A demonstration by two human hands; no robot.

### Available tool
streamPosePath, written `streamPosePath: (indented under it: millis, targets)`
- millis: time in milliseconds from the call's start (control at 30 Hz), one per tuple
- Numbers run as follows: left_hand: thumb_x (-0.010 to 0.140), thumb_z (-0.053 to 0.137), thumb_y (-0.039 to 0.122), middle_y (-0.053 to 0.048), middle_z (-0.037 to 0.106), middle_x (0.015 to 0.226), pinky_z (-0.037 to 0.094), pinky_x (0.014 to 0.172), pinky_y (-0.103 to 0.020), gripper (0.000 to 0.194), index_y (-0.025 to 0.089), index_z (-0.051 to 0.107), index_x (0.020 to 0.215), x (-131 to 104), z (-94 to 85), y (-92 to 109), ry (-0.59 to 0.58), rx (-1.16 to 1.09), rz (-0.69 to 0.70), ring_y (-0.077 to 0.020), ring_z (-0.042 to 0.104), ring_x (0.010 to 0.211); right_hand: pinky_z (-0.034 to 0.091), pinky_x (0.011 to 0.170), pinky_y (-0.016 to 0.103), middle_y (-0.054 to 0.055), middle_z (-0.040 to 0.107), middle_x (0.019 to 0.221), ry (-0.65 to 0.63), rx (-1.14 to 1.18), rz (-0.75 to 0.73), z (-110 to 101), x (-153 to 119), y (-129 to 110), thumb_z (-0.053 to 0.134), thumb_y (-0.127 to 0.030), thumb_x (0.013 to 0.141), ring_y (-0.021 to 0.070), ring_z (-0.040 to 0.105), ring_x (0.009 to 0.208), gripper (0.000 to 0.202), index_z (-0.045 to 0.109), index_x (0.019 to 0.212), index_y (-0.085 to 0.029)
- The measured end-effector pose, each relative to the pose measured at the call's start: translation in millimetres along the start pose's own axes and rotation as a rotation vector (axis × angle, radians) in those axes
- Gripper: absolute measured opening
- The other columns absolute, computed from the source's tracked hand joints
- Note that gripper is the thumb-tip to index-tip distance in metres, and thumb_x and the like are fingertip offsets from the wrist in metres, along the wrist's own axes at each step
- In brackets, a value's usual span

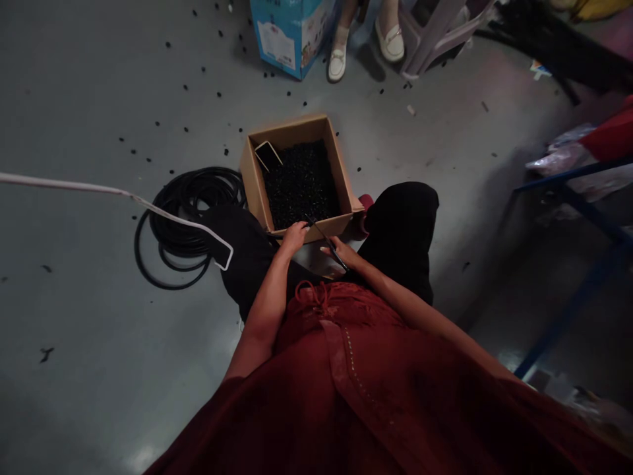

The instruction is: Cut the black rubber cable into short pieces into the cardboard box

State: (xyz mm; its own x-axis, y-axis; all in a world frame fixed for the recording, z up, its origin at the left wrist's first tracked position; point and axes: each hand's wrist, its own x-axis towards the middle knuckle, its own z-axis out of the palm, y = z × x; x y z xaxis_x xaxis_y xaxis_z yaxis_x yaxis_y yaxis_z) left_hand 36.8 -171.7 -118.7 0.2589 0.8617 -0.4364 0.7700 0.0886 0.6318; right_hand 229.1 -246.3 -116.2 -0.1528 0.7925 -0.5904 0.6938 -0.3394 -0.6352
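Note:
My left hand (295, 237) is closed at the near rim of a cardboard box (335, 226), gripping the end of a black rubber tube (307, 225). Scissors (320, 230) are in my right hand (345, 254), their thin dark blades pointing up and left over the box rim, close to the tube end. Many small black pieces (301, 185) fill the bottom of the box. Against the box's left inner wall leans a dark flat rectangle with a pale edge (268, 156). A coil of black tubing (182, 191) lies on the floor at left, partly behind my leg.
A blue printed carton (279, 39) stands at the top, beside another person's feet in white shoes (337, 64) and a pale plastic stool (428, 39). Black bits dot the grey floor. A white cable (99, 189) crosses from the left. Blue metal framing (588, 204) is at right.

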Motion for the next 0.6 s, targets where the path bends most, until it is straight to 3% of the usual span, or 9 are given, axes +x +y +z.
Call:
streamPosePath:
  millis: [433, 600]
  targets:
    - [0.097, 0.046, 0.016, -0.012, 0.064, 0.138, 0.041, 0.112, -0.031, 0.044, 0.013, 0.062, 0.138, -3.7, 0.0, 3.7, -0.088, 0.046, 0.063, -0.0213, 0.058, 0.130, 0.046, 0.080, 0.030, 0.010, 0.070, 0.109, -0.004, 0.018, -0.010, 2.4, 1.7, 1.2, 0.057, -0.056, 0.090, 0.0230, 0.064, 0.094, 0.050, 0.053, 0.122, -0.018]
    - [0.097, 0.047, 0.018, -0.014, 0.064, 0.138, 0.041, 0.111, -0.030, 0.043, 0.011, 0.063, 0.136, -5.2, -0.5, 5.7, -0.114, 0.085, 0.067, -0.0214, 0.059, 0.128, 0.045, 0.077, 0.028, 0.008, 0.071, 0.103, -0.029, -0.025, 0.008, 0.6, 0.6, -0.4, 0.053, -0.054, 0.094, 0.0217, 0.064, 0.090, 0.041, 0.055, 0.116, -0.020]
